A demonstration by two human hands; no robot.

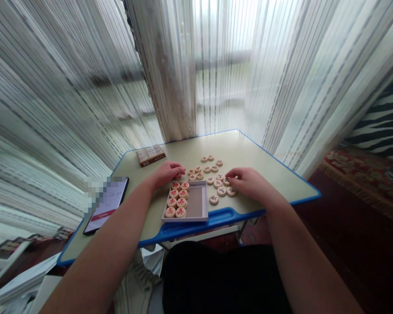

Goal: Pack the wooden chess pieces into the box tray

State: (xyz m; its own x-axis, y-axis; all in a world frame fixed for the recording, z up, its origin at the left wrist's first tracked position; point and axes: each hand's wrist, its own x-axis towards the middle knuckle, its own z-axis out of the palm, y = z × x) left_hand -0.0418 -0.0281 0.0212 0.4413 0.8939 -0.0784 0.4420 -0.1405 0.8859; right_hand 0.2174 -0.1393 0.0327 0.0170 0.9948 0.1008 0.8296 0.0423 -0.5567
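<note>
A shallow white box [205,201] lies near the table's front edge. Its left half holds two columns of round wooden Chinese chess pieces [182,203] with red characters, while the right half shows bare grey bottom. My left hand [169,171] rests just beyond the box's far left corner, fingers loosely curled in, with nothing visible in them. Right of the box, the thumb and fingers of my right hand [244,179] close on a Chinese chess piece [227,181] with a dark character. Several more dark-character pieces [222,191] are scattered around it and beyond the box.
A flat brown box [150,155] sits at the table's far left. A tablet [106,209] lies along the left edge, partly pixelated. The pale table [268,168] has a raised blue rim. Sheer curtains [222,78] hang right behind it.
</note>
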